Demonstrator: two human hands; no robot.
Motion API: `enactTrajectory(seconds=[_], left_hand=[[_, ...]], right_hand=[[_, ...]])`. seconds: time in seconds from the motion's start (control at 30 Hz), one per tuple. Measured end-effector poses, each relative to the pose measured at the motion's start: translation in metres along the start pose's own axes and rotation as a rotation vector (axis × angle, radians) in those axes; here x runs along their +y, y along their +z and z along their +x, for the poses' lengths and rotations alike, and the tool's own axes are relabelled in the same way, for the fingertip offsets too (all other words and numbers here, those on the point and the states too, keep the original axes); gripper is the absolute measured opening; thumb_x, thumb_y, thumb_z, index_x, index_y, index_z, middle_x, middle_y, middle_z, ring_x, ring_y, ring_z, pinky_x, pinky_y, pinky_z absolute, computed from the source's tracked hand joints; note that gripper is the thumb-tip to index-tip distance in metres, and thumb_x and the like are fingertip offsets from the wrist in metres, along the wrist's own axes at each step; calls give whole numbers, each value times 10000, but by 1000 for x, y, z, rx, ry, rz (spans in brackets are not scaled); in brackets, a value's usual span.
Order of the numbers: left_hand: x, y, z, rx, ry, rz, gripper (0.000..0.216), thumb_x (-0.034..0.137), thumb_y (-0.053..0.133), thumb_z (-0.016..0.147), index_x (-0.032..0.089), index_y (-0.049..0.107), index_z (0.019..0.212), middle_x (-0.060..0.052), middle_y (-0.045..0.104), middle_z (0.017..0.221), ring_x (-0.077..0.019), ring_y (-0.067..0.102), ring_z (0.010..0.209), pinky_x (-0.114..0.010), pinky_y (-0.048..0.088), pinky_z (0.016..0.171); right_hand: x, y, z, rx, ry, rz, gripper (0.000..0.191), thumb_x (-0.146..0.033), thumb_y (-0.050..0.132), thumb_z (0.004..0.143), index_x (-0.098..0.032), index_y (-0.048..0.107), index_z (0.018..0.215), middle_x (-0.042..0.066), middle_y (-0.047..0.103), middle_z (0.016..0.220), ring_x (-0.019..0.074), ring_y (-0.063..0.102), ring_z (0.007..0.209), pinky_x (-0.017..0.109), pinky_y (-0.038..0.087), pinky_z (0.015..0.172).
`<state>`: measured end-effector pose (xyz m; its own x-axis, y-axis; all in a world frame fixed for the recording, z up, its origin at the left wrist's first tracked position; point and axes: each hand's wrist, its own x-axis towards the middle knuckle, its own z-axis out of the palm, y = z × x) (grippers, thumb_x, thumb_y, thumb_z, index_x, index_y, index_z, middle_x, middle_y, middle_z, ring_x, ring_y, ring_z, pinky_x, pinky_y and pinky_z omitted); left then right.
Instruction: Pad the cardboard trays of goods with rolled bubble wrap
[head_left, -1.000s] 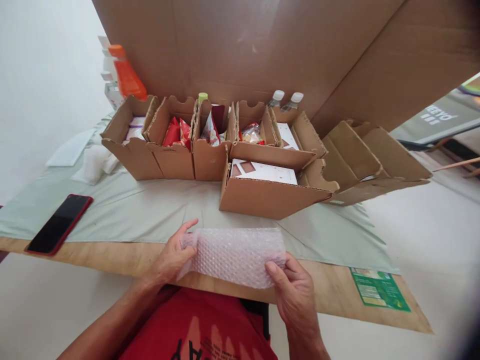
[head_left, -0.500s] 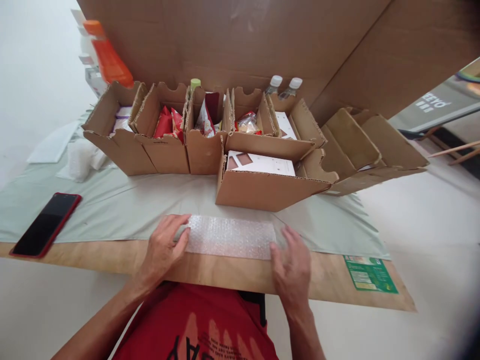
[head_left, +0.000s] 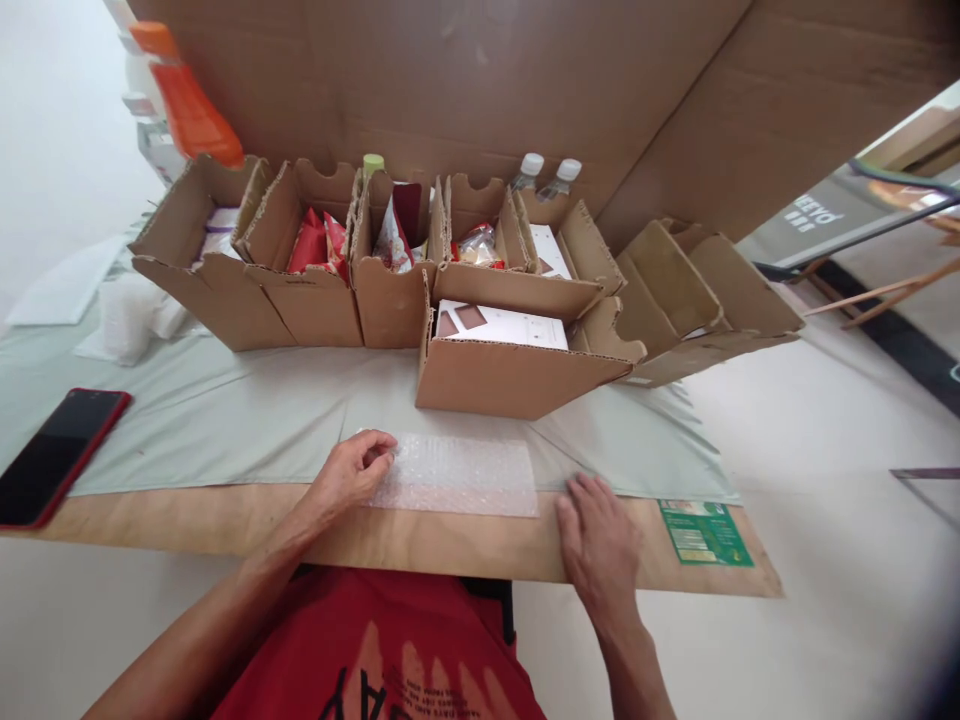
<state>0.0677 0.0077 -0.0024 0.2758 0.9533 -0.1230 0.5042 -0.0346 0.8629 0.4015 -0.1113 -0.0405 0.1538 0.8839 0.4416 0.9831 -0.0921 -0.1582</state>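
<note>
A clear piece of bubble wrap (head_left: 465, 475) lies flat across the tablecloth's front edge and the bare wood. My left hand (head_left: 351, 470) is over its left end, thumb and forefinger pinched together on the wrap. Past the wrap's right end, my right hand (head_left: 600, 540) rests on the wooden edge, apart from the wrap. Its fingers are stretched out and hold nothing. Just behind the wrap stands a cardboard box (head_left: 517, 380) with a white carton (head_left: 510, 328) inside.
Several cardboard bins (head_left: 319, 310) stand in a row behind, some with red snack packets (head_left: 311, 245). An orange bottle (head_left: 191, 110) is at back left. A phone (head_left: 56, 455) lies left, a green printed card (head_left: 705, 532) right. More bubble wrap (head_left: 124, 315) sits back left.
My right hand has left the wrap's right end and come down on the table edge. My left hand has moved over the wrap's left end. The view has shifted slightly.
</note>
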Motion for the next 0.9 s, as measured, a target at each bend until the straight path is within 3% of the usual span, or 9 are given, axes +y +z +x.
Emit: enactTrajectory(seconds=[0.07, 0.2, 0.3, 0.43, 0.5, 0.57, 0.67, 0.77, 0.9], left_hand=[[2, -5, -7, 37, 35, 48, 257, 333, 518, 863, 194, 696, 987, -21, 682, 838, -140, 577, 617, -269, 472, 599], [3, -16, -21, 180, 59, 470, 268, 347, 530, 907, 202, 691, 1063, -48, 683, 956, -165, 592, 671, -306, 467, 680], [4, -14, -23, 126, -25, 731, 181, 332, 608, 883, 185, 688, 952, -75, 661, 920, -236, 648, 813, -315, 462, 680], [5, -3, -21, 76, 7, 732, 84, 216, 605, 858, 206, 628, 778, -58, 653, 880, -242, 662, 911, -298, 475, 722], [7, -8, -22, 87, 33, 708, 83, 183, 591, 847, 213, 607, 771, -47, 667, 885, -228, 664, 916, -294, 485, 760], [9, -23, -20, 117, 45, 684, 61, 176, 568, 851, 214, 610, 828, -38, 687, 886, -216, 669, 881, -296, 493, 778], [15, -54, -2, 180, 72, 665, 202, 188, 528, 884, 212, 620, 1062, -35, 716, 920, -213, 674, 822, -311, 497, 783], [21, -72, 35, 185, 165, 676, 368, 146, 538, 858, 210, 608, 1214, -55, 726, 939, -258, 683, 889, -361, 493, 847], [21, -70, 67, 159, 238, 661, 479, 114, 598, 788, 152, 621, 1265, -141, 705, 1101, -333, 638, 1075, -463, 485, 958]], right_hand=[[8, -8, 10, 24, -5, 62, 374, -376, 409, 1043, -158, 668, 1203, 158, 724, 1220, 296, 639, 1187, 470, 472, 1007], [-21, 0, 47, -149, -102, 143, 358, -363, 468, 1001, -176, 650, 1246, 155, 681, 1311, 298, 616, 1202, 436, 473, 947], [-41, 13, 69, -270, -63, 157, 305, -339, 524, 946, -167, 686, 1140, 179, 662, 1338, 345, 596, 1209, 465, 458, 919], [-44, 11, 71, -293, -51, 224, 176, -282, 546, 905, -188, 678, 838, 145, 725, 1218, 323, 643, 1116, 440, 468, 893], [-44, -1, 63, -297, -37, 254, 182, -295, 541, 915, -197, 661, 818, 104, 762, 1030, 262, 689, 925, 384, 496, 803], [-50, -18, 50, -302, 26, 363, 186, -342, 551, 932, -204, 666, 888, 53, 744, 860, 199, 672, 725, 321, 507, 691], [-78, -33, 24, -329, 157, 687, 304, -374, 591, 929, -200, 654, 1170, 21, 722, 836, 160, 664, 673, 265, 527, 643], [-122, -27, 1, -428, 159, 932, 594, -293, 589, 916, -167, 473, 1485, 3, 700, 811, 145, 651, 644, 244, 536, 614], [-165, -7, -14, -480, 62, 923, 680, -198, 546, 881, -191, 435, 1552, -24, 678, 720, 146, 612, 575, 248, 529, 560]])
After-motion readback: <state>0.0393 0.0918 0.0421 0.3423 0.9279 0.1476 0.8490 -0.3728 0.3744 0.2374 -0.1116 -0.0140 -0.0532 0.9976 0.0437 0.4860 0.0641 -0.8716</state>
